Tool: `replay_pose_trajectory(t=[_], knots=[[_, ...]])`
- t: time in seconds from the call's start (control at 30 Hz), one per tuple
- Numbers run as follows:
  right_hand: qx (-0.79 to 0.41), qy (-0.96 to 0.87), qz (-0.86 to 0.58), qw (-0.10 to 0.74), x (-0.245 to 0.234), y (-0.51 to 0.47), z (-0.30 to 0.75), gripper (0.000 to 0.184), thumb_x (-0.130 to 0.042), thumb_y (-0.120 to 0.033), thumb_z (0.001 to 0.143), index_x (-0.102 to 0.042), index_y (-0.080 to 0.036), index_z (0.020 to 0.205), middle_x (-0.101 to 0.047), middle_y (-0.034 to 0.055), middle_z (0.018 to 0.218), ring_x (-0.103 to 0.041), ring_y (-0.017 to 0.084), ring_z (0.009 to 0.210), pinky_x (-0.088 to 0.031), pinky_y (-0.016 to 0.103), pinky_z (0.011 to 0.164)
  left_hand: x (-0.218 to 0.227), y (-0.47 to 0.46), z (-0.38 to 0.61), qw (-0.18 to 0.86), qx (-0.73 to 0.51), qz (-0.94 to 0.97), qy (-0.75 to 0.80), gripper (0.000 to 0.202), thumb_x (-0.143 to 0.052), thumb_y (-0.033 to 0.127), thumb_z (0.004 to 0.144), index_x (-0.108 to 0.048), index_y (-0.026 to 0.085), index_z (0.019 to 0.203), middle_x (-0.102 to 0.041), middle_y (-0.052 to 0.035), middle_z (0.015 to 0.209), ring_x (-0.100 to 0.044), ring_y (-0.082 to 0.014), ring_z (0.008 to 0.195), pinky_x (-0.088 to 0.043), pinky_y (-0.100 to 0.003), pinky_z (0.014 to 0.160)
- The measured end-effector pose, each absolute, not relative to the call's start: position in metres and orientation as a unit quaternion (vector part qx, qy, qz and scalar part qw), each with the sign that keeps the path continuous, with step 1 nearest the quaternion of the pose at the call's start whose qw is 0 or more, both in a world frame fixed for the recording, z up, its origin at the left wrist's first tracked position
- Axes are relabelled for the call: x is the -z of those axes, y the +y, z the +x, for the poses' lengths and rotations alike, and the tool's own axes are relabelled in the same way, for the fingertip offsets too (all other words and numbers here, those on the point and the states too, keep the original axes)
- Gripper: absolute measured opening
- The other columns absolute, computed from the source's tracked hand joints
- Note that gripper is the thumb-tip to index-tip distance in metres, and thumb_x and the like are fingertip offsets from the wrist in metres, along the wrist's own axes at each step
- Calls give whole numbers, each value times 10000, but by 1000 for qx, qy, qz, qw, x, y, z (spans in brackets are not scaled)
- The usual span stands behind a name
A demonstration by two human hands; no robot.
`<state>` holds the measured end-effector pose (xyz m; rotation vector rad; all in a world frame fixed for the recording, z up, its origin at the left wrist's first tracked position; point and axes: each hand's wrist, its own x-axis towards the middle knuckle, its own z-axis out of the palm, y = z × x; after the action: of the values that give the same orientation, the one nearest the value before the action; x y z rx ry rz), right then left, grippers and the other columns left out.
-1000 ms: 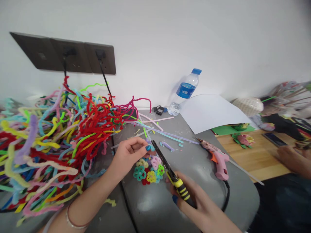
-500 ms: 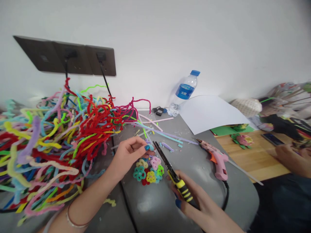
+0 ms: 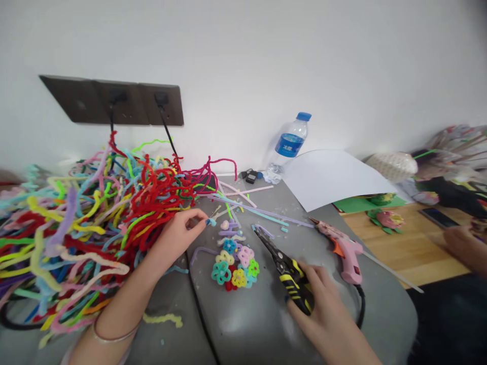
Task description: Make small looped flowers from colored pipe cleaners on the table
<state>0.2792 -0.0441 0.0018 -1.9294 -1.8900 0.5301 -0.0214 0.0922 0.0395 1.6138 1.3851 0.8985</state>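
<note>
Between the thumb and fingertips of my left hand [image 3: 187, 225] is a small light blue piece of pipe cleaner [image 3: 211, 222]. My right hand [image 3: 327, 309] is closed round the yellow and black handles of long-nose pliers [image 3: 280, 261]. Their jaws point up and left, low over the grey table, beside a short purple pipe cleaner piece [image 3: 268, 231]. Between my hands lies a cluster of small pipe cleaner flowers [image 3: 239, 278] in several colours. Just above it a coiled purple pipe cleaner form [image 3: 228, 228] shows, touching nothing of my hands.
A big tangled heap of pipe cleaners [image 3: 95, 213] covers the left side. A pink glue gun [image 3: 348, 256] lies right, its cord running down. A water bottle [image 3: 289, 144] leans at the wall near white paper [image 3: 335, 175]. Another person's hand [image 3: 466, 248] is far right.
My left hand has moved left, away from the flower cluster, with the light blue piece. The pliers have moved right and down, away from the flowers, and the purple form now shows uncovered.
</note>
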Motion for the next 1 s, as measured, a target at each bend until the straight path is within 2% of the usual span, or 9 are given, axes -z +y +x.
replay_pose_trajectory(t=[0.2,0.33,0.43,0.57,0.73,0.83,0.93,1.0], knots=[[-62,-716,-674,171,15,-46,287,581,-604,-228,789,-494,-198,1358,-585,150,1164,-619,332,953,-516,517,861,-39,92,-31,368,-283,688,558,184,-610,329,744,-708,179,701,-687,-24,676,-591,-187,645,-406,-254,612],[-15,-715,-673,188,14,-37,280,577,-582,-213,782,-505,-171,1353,-572,161,1123,-596,344,954,-512,524,845,-39,93,-30,358,-254,688,578,168,-625,303,699,-721,177,643,-714,-42,645,-592,-191,601,-394,-262,586],[16,-710,-675,199,13,-29,275,562,-556,-253,818,-496,-144,1367,-565,172,1111,-579,361,984,-513,526,828,-37,94,-28,343,-241,680,602,149,-625,270,684,-732,176,641,-749,-66,680,-647,-216,633,-427,-280,613],[31,-713,-667,212,16,-22,277,572,-559,-249,803,-495,-186,1368,-566,150,1120,-579,346,987,-516,502,822,-34,95,-29,311,-213,682,626,150,-606,246,720,-733,167,703,-774,-81,767,-692,-229,715,-470,-295,677],[35,-730,-648,216,20,-22,283,587,-563,-227,779,-479,-199,1359,-555,144,1124,-582,332,963,-526,478,797,-39,96,-25,289,-266,708,587,189,-541,271,853,-700,169,840,-741,-40,763,-676,-194,698,-493,-273,668],[44,-737,-643,203,20,-23,283,594,-562,-222,789,-459,-187,1373,-558,151,1129,-577,335,956,-525,485,798,-47,104,-9,223,-273,745,567,199,-527,182,884,-705,170,972,-755,-49,869,-693,-192,755,-518,-279,735],[46,-736,-646,200,19,-23,281,611,-562,-217,789,-447,-182,1388,-558,151,1138,-575,336,958,-523,488,811,-57,122,13,102,-199,795,564,306,-465,88,915,-698,172,1094,-736,-106,1072,-702,-230,962,-518,-315,861],[44,-733,-648,202,19,-24,280,616,-561,-211,786,-450,-173,1391,-559,155,1142,-576,337,964,-522,488,817,-61,134,25,54,-104,810,575,355,-419,83,939,-689,192,1142,-714,-124,1121,-711,-251,939,-535,-338,803]])
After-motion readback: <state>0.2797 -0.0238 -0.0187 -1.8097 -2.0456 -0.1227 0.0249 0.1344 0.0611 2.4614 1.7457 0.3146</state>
